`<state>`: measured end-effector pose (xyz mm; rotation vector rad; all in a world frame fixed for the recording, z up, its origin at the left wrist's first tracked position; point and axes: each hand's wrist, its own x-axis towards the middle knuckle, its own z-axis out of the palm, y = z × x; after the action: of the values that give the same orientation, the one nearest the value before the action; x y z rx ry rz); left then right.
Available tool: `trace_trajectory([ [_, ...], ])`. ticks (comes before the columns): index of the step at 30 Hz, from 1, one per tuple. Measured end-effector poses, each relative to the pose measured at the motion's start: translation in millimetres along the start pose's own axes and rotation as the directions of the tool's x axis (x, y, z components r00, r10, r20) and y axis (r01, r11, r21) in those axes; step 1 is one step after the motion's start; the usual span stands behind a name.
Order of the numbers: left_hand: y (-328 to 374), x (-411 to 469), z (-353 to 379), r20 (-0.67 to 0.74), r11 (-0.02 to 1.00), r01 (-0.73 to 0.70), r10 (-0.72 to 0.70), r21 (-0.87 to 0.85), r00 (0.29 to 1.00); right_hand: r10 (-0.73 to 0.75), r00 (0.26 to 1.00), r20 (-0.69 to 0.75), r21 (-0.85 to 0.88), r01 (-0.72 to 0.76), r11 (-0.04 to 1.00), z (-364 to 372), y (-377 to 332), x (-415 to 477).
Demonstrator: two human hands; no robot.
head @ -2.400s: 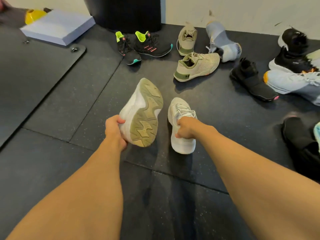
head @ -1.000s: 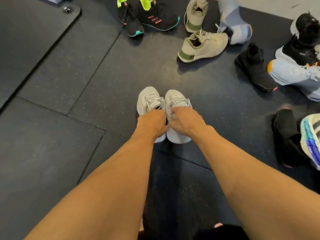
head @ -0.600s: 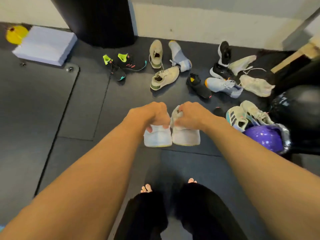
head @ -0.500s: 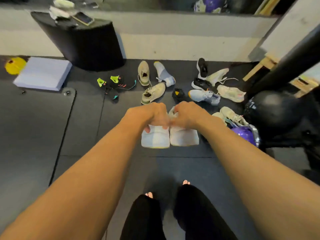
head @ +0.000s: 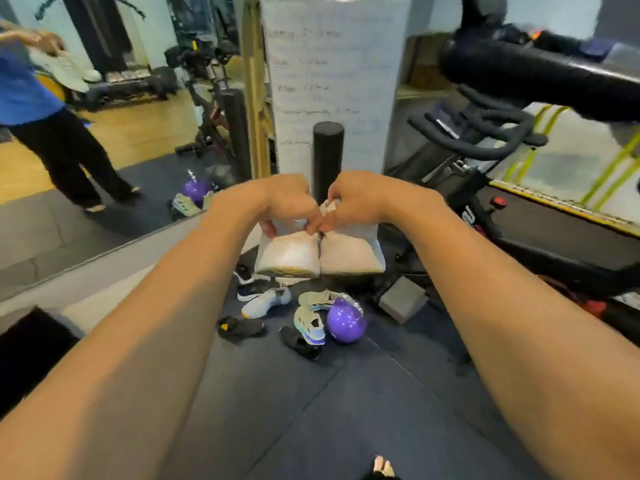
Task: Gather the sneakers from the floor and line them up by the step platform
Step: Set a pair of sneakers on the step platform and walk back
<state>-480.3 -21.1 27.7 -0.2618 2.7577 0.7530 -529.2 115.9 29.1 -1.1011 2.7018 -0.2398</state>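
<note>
I hold a pair of white sneakers in the air, heels toward me. My left hand [head: 287,202] grips the left white sneaker [head: 289,254] at its collar. My right hand [head: 356,199] grips the right white sneaker [head: 351,254] the same way; the two shoes touch side by side. Below them on the dark floor lie more sneakers: a light grey one [head: 266,301], a black one [head: 240,329], a striped teal-and-purple one [head: 310,323] and a black one [head: 299,342]. The step platform is not in view.
A purple kettlebell [head: 346,322] sits among the shoes, a grey foam block [head: 401,297] to its right. An upright black foam roller [head: 328,157] stands before a white board. An exercise bike [head: 485,140] fills the right. A wall mirror [head: 86,133] on the left reflects a person.
I have lifted the white pair off the floor and stood up. The view has swung up and right, away from the scattered shoes by the wall toward the bike and mirror.
</note>
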Motion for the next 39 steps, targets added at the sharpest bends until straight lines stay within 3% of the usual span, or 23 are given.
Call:
trace_trajectory([
  [6, 159.0, 9.3, 48.6, 0.095, 0.924, -0.352, 0.341, 0.148, 0.935, 0.344, 0.926, -0.157, 0.059, -0.339, 0.939, -40.1, 93.2, -142.2],
  [10, 265.8, -10.8, 111.2, 0.195, 0.804, -0.567, 0.536, 0.18, 0.821, 0.549, 0.805, -0.224, 0.118, -0.537, 0.835, -43.2, 149.9, -255.2],
  [15, 388.4, -57.9, 204.5, 0.326, 0.65, -0.745, 0.679, 0.149, 0.657, 0.722, 0.635, -0.273, 0.197, -0.698, 0.688, -29.8, 205.9, -405.8],
  [25, 592.2, -183.9, 385.6, 0.488, 0.343, -0.939, 0.82, 0.001, 0.3, 0.935, 0.268, -0.233, 0.263, -0.908, 0.326, -3.2, 274.8, -677.0],
  [32, 713.0, -231.8, 476.4, 0.567, 0.161, -0.984, 0.819, -0.075, 0.091, 0.977, 0.035, -0.212, 0.344, -0.933, 0.108, 7.3, 333.8, -803.0],
  [39, 837.9, -239.3, 556.4, 0.582, -0.053, -0.993, 0.806, -0.109, -0.107, 0.971, -0.146, -0.187, 0.392, -0.918, -0.063, 10.4, 409.9, -890.4],
])
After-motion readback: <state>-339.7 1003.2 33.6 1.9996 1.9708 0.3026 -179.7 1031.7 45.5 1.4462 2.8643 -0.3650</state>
